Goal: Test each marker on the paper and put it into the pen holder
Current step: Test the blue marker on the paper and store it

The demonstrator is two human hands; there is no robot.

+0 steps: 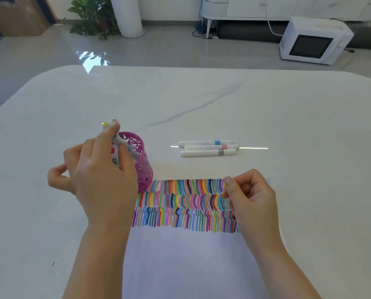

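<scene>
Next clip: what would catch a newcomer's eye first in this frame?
Three rows of multicoloured marker strokes fill the top of the white paper sheet at centre, the right hand resting curled at their right end. Left of them, the left hand grips upright white markers at the magenta perforated pen holder; three banded white markers lie behind the paper.

The table (201, 100) looks like glossy white stone with faint grey veins, mirroring the light. The paper (191, 262) is matt white. The pen holder (144, 165) is shiny magenta cut-out lattice, probably metal. The three markers (208, 147) lying beyond have smooth white plastic barrels with coloured bands.
</scene>
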